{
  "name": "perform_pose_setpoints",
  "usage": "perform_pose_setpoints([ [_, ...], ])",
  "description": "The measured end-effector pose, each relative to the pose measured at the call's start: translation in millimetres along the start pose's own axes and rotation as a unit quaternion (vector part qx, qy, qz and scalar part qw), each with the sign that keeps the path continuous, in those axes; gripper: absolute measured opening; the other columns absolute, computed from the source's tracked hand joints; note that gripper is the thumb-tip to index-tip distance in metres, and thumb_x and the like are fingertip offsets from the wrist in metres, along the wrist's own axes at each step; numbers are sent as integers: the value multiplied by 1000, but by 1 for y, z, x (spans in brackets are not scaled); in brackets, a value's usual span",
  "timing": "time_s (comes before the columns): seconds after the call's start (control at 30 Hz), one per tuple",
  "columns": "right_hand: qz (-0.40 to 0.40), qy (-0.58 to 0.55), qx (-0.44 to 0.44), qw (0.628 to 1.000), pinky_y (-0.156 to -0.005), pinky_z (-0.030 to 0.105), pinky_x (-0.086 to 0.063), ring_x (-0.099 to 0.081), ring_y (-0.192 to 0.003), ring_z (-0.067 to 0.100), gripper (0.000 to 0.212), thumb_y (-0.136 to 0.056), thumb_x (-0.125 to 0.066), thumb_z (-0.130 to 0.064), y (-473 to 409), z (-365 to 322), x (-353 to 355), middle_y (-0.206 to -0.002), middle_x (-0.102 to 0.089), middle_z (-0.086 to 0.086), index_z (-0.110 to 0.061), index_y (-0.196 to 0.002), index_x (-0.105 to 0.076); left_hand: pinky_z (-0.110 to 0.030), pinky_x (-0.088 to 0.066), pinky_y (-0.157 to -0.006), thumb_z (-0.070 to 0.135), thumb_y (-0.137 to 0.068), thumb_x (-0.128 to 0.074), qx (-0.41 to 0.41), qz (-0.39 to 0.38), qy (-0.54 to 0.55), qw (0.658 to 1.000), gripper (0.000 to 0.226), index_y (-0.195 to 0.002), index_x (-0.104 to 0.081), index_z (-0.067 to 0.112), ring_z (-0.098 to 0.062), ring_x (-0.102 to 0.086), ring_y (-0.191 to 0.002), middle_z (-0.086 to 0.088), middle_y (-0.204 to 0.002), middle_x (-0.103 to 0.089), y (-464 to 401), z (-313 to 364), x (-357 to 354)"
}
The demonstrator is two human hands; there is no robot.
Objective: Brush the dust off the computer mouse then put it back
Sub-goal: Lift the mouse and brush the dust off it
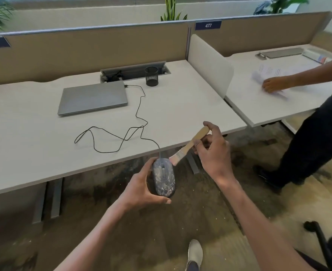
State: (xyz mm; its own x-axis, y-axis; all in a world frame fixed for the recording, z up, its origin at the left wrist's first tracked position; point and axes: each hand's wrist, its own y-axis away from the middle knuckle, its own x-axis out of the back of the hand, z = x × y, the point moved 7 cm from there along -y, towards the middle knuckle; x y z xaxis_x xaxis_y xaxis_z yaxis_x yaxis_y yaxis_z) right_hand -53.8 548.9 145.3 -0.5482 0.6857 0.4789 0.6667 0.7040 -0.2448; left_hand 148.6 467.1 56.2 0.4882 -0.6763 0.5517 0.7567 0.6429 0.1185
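Observation:
A dark computer mouse (pixel 164 178), speckled with pale dust, is held off the desk in front of its near edge. My left hand (pixel 141 189) grips it from the left side and underneath. My right hand (pixel 213 151) holds a small paintbrush (pixel 189 145) by its wooden handle, with the pale bristles touching the mouse's front right corner. The mouse's black cable (pixel 139 106) loops across the white desk (pixel 34 137) to a closed grey laptop (pixel 93 97).
A black mesh pen cup (pixel 151 76) stands behind the laptop by an open cable hatch (pixel 134 70). A white divider (pixel 210 63) separates the neighbouring desk, where another person (pixel 307 133) handles papers. A chair (pixel 327 249) sits at the lower right. My shoe (pixel 195 251) is on the carpet.

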Motion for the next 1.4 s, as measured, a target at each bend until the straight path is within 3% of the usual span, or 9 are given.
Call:
perform_pose_setpoints([
  [0.23,-28,40,18,999,-77,31,-61,-73,-77,15,58,-97,-65,-18,15,-19,-22,-89,-74,3,-15,-149,-40,-3,-33,-95,31,-53,-97,-8,-15,21,1000,128,-154,-20,30,1,-43,-124,1,-147,-50,29,-11,-1],
  [0.4,-48,49,14,998,-80,36,-61,-74,-79,17,60,-96,-65,-18,12,-19,-31,-91,-74,3,-12,-149,-39,-17,-39,-106,33,-53,-97,-13,-15,24,1000,130,-156,-18,30,0,-47,-125,1,-146,-52,32,-8,-8],
  [0.5,-60,55,18,997,-80,34,-61,-75,-78,17,59,-96,-65,-16,6,-18,-33,-90,-75,5,-8,-149,-39,7,-34,-89,27,-54,-97,-14,-15,28,999,126,-154,-20,29,21,-48,-107,12,-137,-49,29,-7,-13],
  [0.63,-77,77,11,994,-76,30,-61,-74,-76,18,59,-96,-65,-15,-3,-13,-31,-87,-74,6,-4,-148,-39,7,-36,-82,24,-53,-98,-22,5,38,999,124,-151,-22,32,35,-42,-105,19,-125,-51,26,-5,-17],
  [0.77,-88,118,12,989,-55,16,-55,-71,-68,16,60,-96,-64,-12,-7,-1,-24,-80,-71,5,-3,-149,-38,6,-38,-80,24,-52,-98,-17,16,37,999,123,-147,-21,38,32,-46,-104,23,-116,-53,23,-9,-23],
  [0.97,-63,120,15,991,-59,23,-59,-71,-69,17,58,-97,-63,-12,-12,6,-10,-81,-71,6,-3,-148,-39,5,-39,-83,31,-51,-98,-6,15,18,1000,125,-151,-22,34,23,-50,-102,10,-126,-56,18,-16,-29],
  [1.1,-62,93,29,993,-54,6,-50,-66,-64,11,59,-97,-64,-12,-13,-2,-14,-76,-66,-1,-2,-149,-38,8,-36,-80,29,-52,-98,-3,9,7,1000,125,-151,-21,33,16,-50,-100,2,-131,-58,13,-19,-33],
  [1.27,-71,95,32,992,-72,33,-62,-73,-72,19,59,-96,-64,-12,-13,1,-29,-82,-74,8,-2,-148,-38,11,-34,-79,27,-53,-98,-9,3,-3,1000,127,-153,-20,29,-1,-49,-112,-8,-139,-57,9,-17,-35],
  [1.4,-86,138,19,987,-59,19,-55,-70,-72,18,59,-96,-65,-13,-13,12,-29,-83,-71,7,-1,-147,-39,8,-37,-81,26,-54,-97,-16,5,-1,1000,125,-152,-20,32,0,-51,-110,-8,-138,-58,10,-17,-34],
])
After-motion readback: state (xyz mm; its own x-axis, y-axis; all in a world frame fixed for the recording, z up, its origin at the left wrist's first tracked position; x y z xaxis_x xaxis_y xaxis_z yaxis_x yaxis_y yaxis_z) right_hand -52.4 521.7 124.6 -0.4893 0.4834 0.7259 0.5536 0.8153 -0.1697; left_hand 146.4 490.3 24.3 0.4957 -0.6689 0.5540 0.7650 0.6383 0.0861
